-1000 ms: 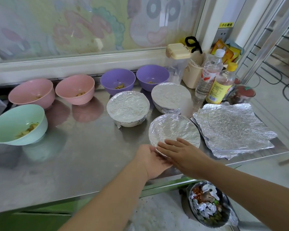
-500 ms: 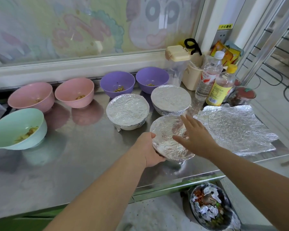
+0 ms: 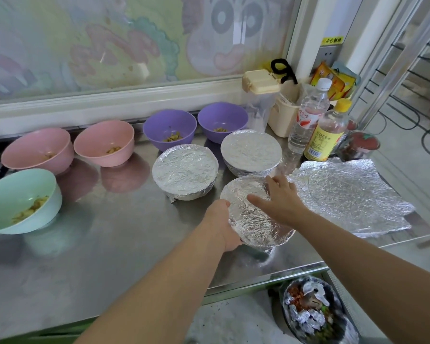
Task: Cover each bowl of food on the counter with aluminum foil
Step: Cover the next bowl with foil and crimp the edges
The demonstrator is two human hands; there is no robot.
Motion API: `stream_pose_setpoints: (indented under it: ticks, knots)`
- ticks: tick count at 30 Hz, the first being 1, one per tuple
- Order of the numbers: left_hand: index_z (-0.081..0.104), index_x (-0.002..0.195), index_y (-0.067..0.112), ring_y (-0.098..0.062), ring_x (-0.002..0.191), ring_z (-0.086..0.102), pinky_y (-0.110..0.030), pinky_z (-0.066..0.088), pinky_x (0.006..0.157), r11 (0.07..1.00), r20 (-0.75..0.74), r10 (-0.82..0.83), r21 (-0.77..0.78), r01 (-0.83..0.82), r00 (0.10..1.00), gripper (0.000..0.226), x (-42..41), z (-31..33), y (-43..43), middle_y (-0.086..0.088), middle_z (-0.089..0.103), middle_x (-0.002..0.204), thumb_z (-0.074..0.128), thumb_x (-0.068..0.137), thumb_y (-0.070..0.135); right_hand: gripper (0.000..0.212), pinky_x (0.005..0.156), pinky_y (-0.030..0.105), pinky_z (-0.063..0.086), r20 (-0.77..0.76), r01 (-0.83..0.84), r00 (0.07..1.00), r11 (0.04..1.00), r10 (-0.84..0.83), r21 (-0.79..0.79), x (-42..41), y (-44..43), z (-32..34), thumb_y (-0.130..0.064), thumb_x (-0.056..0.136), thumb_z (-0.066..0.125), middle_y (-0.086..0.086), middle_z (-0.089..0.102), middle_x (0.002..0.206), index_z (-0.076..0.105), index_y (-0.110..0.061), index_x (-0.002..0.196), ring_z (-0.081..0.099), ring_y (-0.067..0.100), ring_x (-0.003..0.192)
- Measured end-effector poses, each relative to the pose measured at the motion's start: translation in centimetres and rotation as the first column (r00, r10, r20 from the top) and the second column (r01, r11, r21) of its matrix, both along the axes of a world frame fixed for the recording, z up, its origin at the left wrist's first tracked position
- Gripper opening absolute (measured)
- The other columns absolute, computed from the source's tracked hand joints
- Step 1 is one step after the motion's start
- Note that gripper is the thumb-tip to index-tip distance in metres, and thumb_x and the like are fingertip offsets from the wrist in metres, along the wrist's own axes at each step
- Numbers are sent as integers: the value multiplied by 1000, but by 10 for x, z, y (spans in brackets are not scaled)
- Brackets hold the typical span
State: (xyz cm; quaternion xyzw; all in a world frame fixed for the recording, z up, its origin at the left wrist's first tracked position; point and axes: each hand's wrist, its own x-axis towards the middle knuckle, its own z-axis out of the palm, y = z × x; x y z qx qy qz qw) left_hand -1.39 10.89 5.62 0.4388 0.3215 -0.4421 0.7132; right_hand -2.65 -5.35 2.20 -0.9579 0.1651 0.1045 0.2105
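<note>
Foil-covered bowl (image 3: 255,225) now tilted up, left hand (image 3: 221,225) grip curled round its rim, right hand (image 3: 281,202) spread flat on top

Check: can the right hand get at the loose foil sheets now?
Probably yes. The right hand rests open on the near foil-covered bowl, holding nothing, and the loose foil sheets lie flat right beside it with nothing between.

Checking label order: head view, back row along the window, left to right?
Pink bowl → second pink bowl → purple bowl → second purple bowl → beige-lidded container → water bottle → yellow-capped bottle.
</note>
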Motion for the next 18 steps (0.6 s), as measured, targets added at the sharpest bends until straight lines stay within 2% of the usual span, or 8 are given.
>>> stream_pose_setpoints:
  ticks: [3,6,8,10,15,18]
  knots:
    - [57,120,7,-37,101,65,-49,51,73,999,-25,29,25,-28,999,35,8,-13,-2,-22,67,115,41,99,30,94,117,57,28,-5,-2,1000,1000,2,-6,0,1,-2,-73,91,47,7,12,165,19,-14,159,15,40,148]
    - [61,125,11,-40,106,66,-54,53,84,999,0,18,40,-18,1000,42,15,-32,-2,-21,69,118,41,96,34,95,118,56,26,-7,4,1000,1000,-4,-7,-1,2,-3,-73,91,46,7,11,165,16,-15,160,13,39,149]
    - [63,127,15,-44,107,67,-63,48,94,1000,38,-2,28,1,999,48,19,-43,0,-20,70,118,42,89,34,96,119,55,25,-14,6,1000,1000,-6,-5,-3,2,-4,-74,91,45,7,10,165,14,-15,160,12,38,149]
    - [64,128,16,-47,107,66,-68,43,97,999,77,-25,21,23,997,51,24,-55,0,-19,69,120,44,84,32,96,119,55,25,-15,8,1000,1000,-8,-3,-5,3,-3,-74,91,44,7,10,164,14,-14,161,13,38,149]
    - [64,127,14,-41,103,69,-56,50,95,996,102,8,83,-16,995,44,21,-51,1,-17,72,115,42,90,25,98,120,54,22,-35,20,999,1000,-20,-2,-8,7,-1,-74,92,44,7,7,165,12,-13,161,10,38,151]
    - [52,141,10,-40,117,62,-52,50,97,988,135,10,149,-30,991,48,22,-49,4,-16,62,132,39,97,24,97,120,54,20,-65,48,997,999,-47,13,-12,8,1,-73,93,44,7,5,166,10,-13,161,7,38,152]
